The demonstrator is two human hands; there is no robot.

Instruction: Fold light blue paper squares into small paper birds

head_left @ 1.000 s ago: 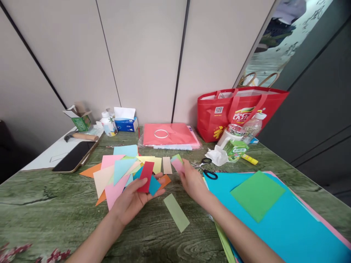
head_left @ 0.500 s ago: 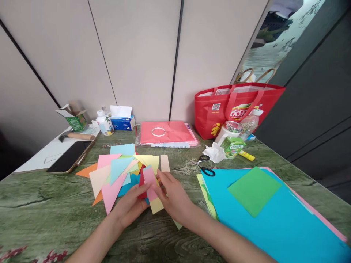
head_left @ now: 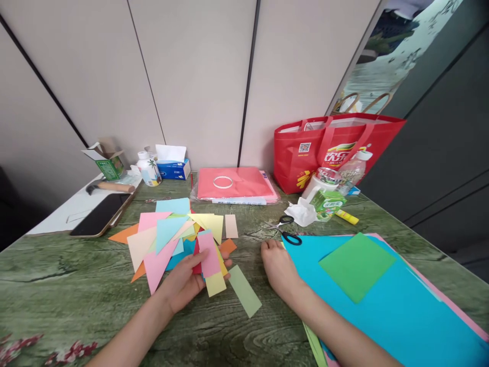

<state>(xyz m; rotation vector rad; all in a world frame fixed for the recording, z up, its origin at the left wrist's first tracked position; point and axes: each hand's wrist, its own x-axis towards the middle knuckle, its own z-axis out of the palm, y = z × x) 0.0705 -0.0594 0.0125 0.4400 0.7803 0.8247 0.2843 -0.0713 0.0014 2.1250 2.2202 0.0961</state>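
My left hand (head_left: 187, 283) is closed around a small fan of coloured paper strips (head_left: 211, 260), pink and yellow on top, with red and darker yellow edges behind. My thumb presses on the pink part. My right hand (head_left: 280, 262) rests at the left edge of the big blue paper sheet (head_left: 336, 316). Its fingers are curled down, and whatever lies under them is hidden. Between the hands a pale green strip (head_left: 245, 291) lies on the table. Beyond my left hand spreads a loose heap of coloured paper scraps (head_left: 164, 234).
Black-handled scissors (head_left: 292, 238) lie just beyond my right hand. A green paper square (head_left: 357, 267) is on the blue sheet. Farther back are a red bag (head_left: 294, 163), a pink paper pack (head_left: 244, 183) and a tissue box (head_left: 173, 169). At left lies a phone (head_left: 101, 216).
My right hand has left the strips in my left hand and moved right to the blue sheet's edge. The pale green strip now shows fully. My left hand keeps its hold.
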